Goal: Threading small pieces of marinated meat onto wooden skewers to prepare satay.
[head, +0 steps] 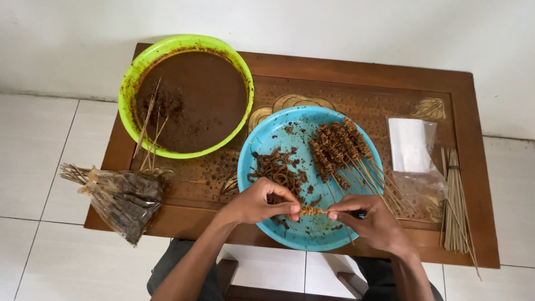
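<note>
A: What are the hands doing?

B: Both are over the near rim of the blue plate [262,139]. The left hand [257,203] and the right hand [374,220] meet on one skewer [311,211] that carries a small brown piece of meat. The left grip is pinching the meat end between thumb and fingertips; the right grip is pressed around the stick just to the right of it.

A: Where does that skewer sit?

B: Held level just above the plate's near part, between the two hands.

A: What else is on the plate?

B: A loose heap of brown meat strips [277,168] at its left middle, and a row of finished skewers [340,146] on the far right, their sticks running toward the near right.

A: And around it?

B: A green bowl [127,89] of brown sauce at the far left of the table [473,111], with a few sticks leaning in it. A plastic bag of skewers [125,198] hangs off the near left edge. A bundle of bare sticks [456,200] lies at the right edge, with a clear plastic bag [411,146] beside it.
</note>
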